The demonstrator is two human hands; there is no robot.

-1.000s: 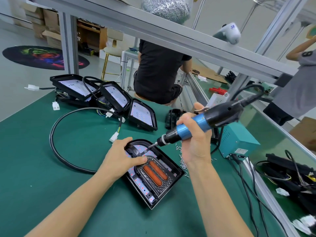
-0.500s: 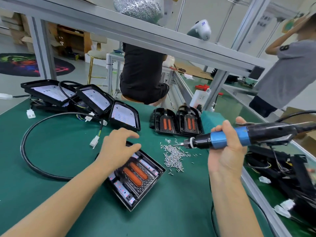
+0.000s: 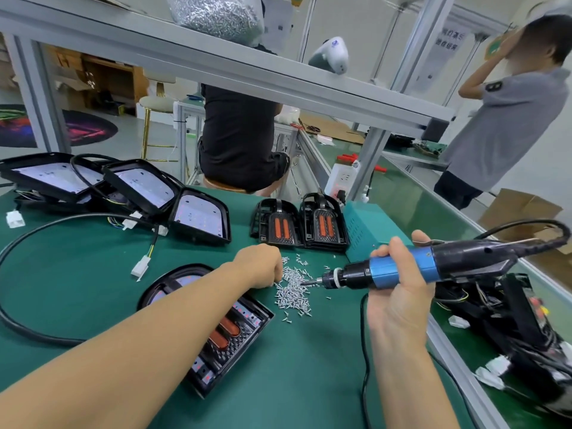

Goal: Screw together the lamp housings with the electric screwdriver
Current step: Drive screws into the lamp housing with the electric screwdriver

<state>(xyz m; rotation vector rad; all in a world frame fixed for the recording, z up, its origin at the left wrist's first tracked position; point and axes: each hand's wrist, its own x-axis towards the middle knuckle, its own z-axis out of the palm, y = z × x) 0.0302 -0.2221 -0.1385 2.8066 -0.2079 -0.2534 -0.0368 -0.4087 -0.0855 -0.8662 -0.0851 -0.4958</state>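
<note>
While the green table [image 3: 77, 274] fills most of the view, at its far left lie three black lamp housings [image 3: 145, 188] in a row, their pale panels facing up, with wires and white connectors [image 3: 140, 269] just beside them. A thick black cable [image 3: 37, 239] curves over the mat on the left side. Near the person, under the left forearm, lies one more lamp housing [image 3: 244, 326] with two orange strips on its ribbed inner side; the forearm covers a large part of it. The left hand [image 3: 258, 266] reaches over this housing to the pile of small silver screws [image 3: 294, 289] in the middle of the table. Its fingers bend down into the left edge of the pile, but they are hidden behind the back of the hand, so I cannot tell if they pinch a screw. Farther away, behind the pile, two black housing backs [image 3: 301, 222] with orange strips stand side by side, and a teal box [image 3: 368, 230] is just to their right. The right hand [image 3: 399, 292] grips the electric screwdriver [image 3: 402, 269] around its blue body, fingers curled over it. The tool lies almost level, and its tip points left, just above the right edge of the screws. At the far right, more black parts and wires [image 3: 510, 320] lie in a heap.
</note>
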